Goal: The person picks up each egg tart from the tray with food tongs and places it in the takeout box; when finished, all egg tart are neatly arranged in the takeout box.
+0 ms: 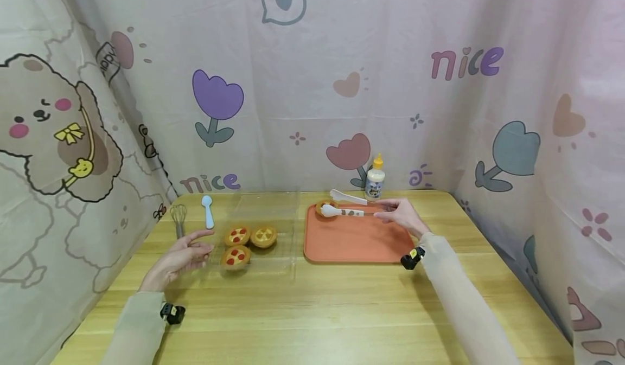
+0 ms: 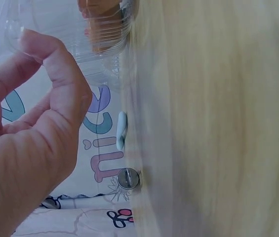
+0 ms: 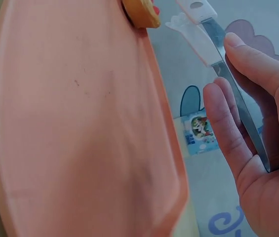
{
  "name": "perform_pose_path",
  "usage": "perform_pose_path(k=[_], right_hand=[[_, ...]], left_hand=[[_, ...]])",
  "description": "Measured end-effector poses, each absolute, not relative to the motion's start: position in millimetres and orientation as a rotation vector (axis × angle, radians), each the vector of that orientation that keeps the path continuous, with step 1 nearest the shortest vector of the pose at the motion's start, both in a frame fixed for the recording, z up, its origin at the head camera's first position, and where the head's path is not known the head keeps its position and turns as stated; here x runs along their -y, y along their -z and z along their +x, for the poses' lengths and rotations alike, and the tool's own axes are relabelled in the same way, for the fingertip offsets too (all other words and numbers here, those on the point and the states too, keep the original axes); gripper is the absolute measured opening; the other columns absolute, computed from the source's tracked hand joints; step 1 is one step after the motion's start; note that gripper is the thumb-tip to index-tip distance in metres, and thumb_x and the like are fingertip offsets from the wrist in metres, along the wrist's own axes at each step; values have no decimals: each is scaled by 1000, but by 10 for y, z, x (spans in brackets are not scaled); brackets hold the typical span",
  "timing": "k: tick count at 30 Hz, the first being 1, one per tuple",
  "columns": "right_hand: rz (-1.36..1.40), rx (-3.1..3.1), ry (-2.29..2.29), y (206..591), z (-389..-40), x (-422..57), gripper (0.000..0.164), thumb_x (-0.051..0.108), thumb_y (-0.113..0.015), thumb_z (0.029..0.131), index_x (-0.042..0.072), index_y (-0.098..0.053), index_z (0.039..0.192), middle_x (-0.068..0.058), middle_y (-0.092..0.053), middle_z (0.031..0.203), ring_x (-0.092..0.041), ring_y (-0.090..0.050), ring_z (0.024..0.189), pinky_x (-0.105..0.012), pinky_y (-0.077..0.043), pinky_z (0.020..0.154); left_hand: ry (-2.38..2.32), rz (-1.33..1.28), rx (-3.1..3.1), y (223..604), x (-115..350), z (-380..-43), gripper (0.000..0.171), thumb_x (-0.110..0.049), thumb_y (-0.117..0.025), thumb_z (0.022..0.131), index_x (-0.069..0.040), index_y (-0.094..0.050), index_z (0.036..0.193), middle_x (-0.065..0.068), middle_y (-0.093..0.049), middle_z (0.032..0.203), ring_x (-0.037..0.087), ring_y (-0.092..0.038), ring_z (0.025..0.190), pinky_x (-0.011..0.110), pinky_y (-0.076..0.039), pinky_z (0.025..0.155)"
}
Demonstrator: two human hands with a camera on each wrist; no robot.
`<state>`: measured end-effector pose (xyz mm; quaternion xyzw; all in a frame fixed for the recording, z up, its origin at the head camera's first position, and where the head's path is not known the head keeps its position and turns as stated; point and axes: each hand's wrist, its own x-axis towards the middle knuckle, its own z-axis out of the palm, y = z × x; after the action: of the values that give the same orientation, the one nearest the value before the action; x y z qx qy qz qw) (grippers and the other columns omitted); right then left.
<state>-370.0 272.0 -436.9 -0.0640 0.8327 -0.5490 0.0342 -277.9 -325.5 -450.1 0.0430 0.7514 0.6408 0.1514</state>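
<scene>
My right hand [image 1: 397,215] holds a pair of tongs [image 1: 349,197] with metal arms and white plastic ends, which are spread apart. Between and under those ends, a small toy tart [image 1: 319,209] sits at the back left corner of an orange tray [image 1: 361,240]. In the right wrist view the metal arms run along the thumb and fingers. My left hand [image 1: 180,259] is at the left side of a clear plastic box [image 1: 285,262], its loosely bent fingertips right at the rim. Inside are toy tarts [image 1: 236,256] with red or yellow tops.
A small whisk [image 1: 178,217] and a pale blue spoon [image 1: 208,213] lie behind the left hand. Behind the tray stands a bottle [image 1: 375,183] with a yellow nozzle. Printed curtains hang close around the wooden table [image 1: 273,321].
</scene>
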Motion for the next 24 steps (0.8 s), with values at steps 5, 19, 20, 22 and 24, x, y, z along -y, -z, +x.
perform_pose_path(k=[5, 19, 20, 22, 24], right_hand=[[-151, -2579, 1664, 4404, -3741, -2706, 60, 22, -84, 78, 5, -62, 131, -20, -61, 132, -43, -66, 100, -52, -55, 90], [-217, -2659, 1559, 4428, -3810, -2587, 50, 16, -82, 80, 9, -66, 127, -20, -67, 120, -24, -66, 83, -44, -59, 76], [-221, -2654, 1567, 4431, -3808, -2581, 50, 15, -82, 80, 9, -66, 127, -20, -67, 119, -26, -67, 84, -44, -59, 75], [-234, -2639, 1587, 4440, -3805, -2568, 50, 15, -82, 79, 9, -67, 126, -21, -67, 119, -30, -67, 85, -44, -59, 74], [-256, -2661, 1567, 4451, -3802, -2556, 49, 15, -83, 79, 10, -68, 125, -20, -68, 118, -29, -67, 82, -44, -59, 72]], left_hand=[[-1838, 112, -2158, 4481, 3243, -2782, 72, -17, -61, 98, -5, -18, 155, 5, -61, 101, 9, -60, 76, 26, -57, 67], [-1855, 89, -2137, 4495, 3252, -2798, 72, -14, -60, 98, -4, -17, 155, 5, -61, 101, 8, -61, 74, 24, -56, 66], [-1856, 90, -2136, 4496, 3251, -2796, 72, -14, -60, 98, -3, -17, 155, 5, -61, 101, 8, -61, 74, 24, -56, 66], [-1856, 96, -2137, 4498, 3251, -2788, 72, -14, -60, 98, -3, -17, 155, 5, -61, 100, 8, -61, 74, 24, -56, 66], [-1852, 101, -2139, 4502, 3254, -2774, 72, -15, -60, 98, -4, -18, 155, 4, -61, 100, 8, -61, 74, 24, -56, 66]])
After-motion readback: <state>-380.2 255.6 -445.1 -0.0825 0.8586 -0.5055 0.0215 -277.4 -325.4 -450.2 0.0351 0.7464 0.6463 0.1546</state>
